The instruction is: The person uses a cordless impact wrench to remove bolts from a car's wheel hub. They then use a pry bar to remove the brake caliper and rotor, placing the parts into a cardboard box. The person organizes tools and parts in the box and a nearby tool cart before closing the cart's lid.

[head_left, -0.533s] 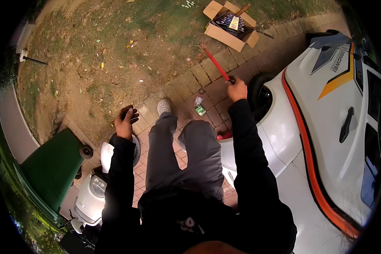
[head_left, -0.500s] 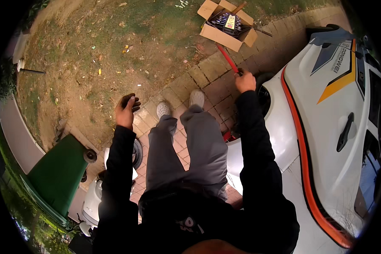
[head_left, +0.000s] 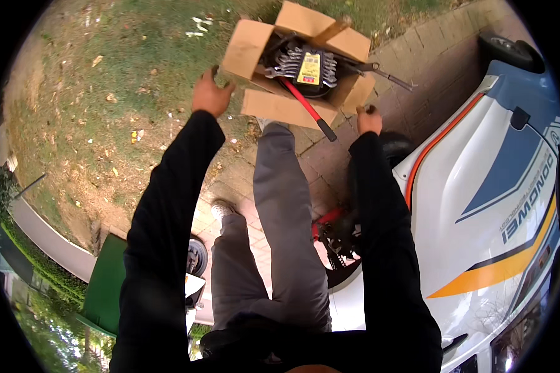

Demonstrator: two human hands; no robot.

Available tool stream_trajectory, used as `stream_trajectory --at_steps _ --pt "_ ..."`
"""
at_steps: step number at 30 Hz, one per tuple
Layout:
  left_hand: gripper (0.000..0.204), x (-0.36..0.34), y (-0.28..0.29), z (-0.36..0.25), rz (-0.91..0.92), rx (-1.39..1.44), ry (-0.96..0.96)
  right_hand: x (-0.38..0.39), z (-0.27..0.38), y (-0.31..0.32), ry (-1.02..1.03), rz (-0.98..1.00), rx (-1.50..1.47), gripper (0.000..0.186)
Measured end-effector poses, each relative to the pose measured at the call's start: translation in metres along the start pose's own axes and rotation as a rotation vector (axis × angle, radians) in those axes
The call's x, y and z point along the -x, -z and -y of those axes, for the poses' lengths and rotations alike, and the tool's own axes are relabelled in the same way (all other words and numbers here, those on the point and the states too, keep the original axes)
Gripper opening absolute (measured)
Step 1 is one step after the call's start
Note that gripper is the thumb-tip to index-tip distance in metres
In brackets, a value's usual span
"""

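My left hand (head_left: 213, 98) is at the left of an open cardboard box (head_left: 286, 110), thumb and fingers spread, just off its left flap. My right hand (head_left: 368, 120) is by the box's right-hand flap, fingers bent, thumb and forefinger slightly apart, with nothing visible between them. Whether it touches the flap I cannot tell. A red bar with a black grip (head_left: 309, 109) leans out over the box's near edge, held by neither hand. Inside lies a set of combination wrenches (head_left: 286, 62) in a black holder with a yellow label.
A wooden handle (head_left: 333, 30) and a thin metal rod (head_left: 389, 76) stick out of the box. On the right stands a white, blue and orange vehicle (head_left: 473, 186), with red and black parts (head_left: 333, 227) beside my leg. A green bin (head_left: 106, 286) stands at lower left.
My right hand has let go of the red bar, which now rests in the box. Both hands have reached forward to the box's sides, and the box appears closer after I stepped toward it.
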State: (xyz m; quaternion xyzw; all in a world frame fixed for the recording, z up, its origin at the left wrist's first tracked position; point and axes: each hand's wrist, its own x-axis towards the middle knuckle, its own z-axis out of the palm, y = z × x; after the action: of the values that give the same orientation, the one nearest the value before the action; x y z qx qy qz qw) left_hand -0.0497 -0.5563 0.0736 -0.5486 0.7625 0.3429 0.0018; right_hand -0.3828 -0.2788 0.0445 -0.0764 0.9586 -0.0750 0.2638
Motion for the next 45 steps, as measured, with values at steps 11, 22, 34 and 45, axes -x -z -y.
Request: stream_trajectory --at_steps 11,22,34,45 --pt "0.046 -0.122 -0.136 -0.019 0.417 -0.11 -0.044 -0.127 -0.031 -0.083 0.215 0.146 -0.056 0.039" --pt "0.036 0.056 -0.053 0.111 0.094 -0.085 -0.056 0.051 0.064 -0.019 0.605 0.122 0.221 0.031" --pt "0.029 0.579 0.235 0.245 -0.318 0.043 0.478 0.555 0.082 0.029 0.961 0.429 0.166 0.027" --pt "0.022 1.045 0.281 0.303 -0.49 0.224 0.881 0.916 -0.049 -0.003 1.277 0.715 0.293 0.023"
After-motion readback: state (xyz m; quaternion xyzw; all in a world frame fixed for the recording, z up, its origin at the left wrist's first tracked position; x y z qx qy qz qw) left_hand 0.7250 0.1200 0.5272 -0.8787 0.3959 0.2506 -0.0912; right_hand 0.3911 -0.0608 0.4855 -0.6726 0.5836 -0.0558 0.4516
